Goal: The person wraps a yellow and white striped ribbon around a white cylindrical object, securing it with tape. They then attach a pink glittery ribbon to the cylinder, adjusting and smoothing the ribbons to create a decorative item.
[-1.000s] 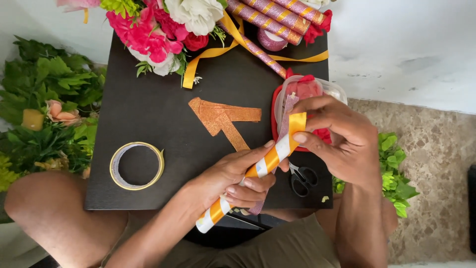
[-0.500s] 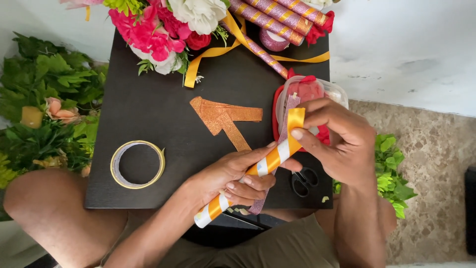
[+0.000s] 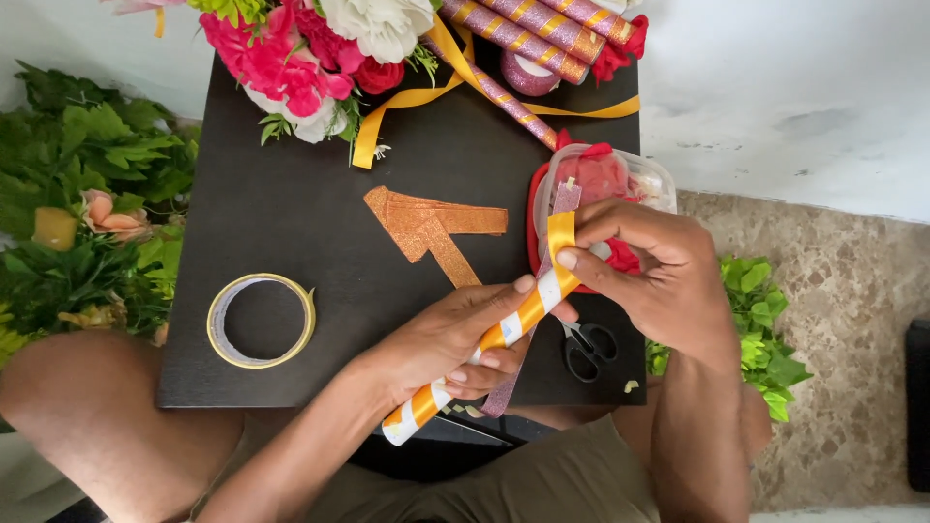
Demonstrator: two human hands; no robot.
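Left hand (image 3: 455, 339): curled around the middle of a white stick (image 3: 484, 344), fingers closed on it, over the near edge of the desk (image 3: 291, 213).
Right hand (image 3: 649, 276): thumb and fingertips pinching the free end of a yellow ribbon (image 3: 560, 237) at the stick's far tip.
Stick: slanted from near left to far right, wound in orange-yellow ribbon with white gaps showing; a purple glitter strip (image 3: 504, 397) hangs beside it.
Scissors (image 3: 586, 349): flat on the desk, just near of the right hand, partly covered by it.
Plastic box (image 3: 639, 179): clear, on a red lid, behind the right hand, holding red petals.
Orange glitter strips (image 3: 431, 228): loose pile at the desk's centre.
Tape roll (image 3: 262, 320): lies flat, near left on the desk, apart from both hands.
Flowers (image 3: 310, 48): pink, white and red, at the far edge, with a loose yellow ribbon beside them.
Wrapped sticks (image 3: 542, 29): purple with gold stripes, far right.
Green leaves (image 3: 77, 194): on the floor, left of the desk.
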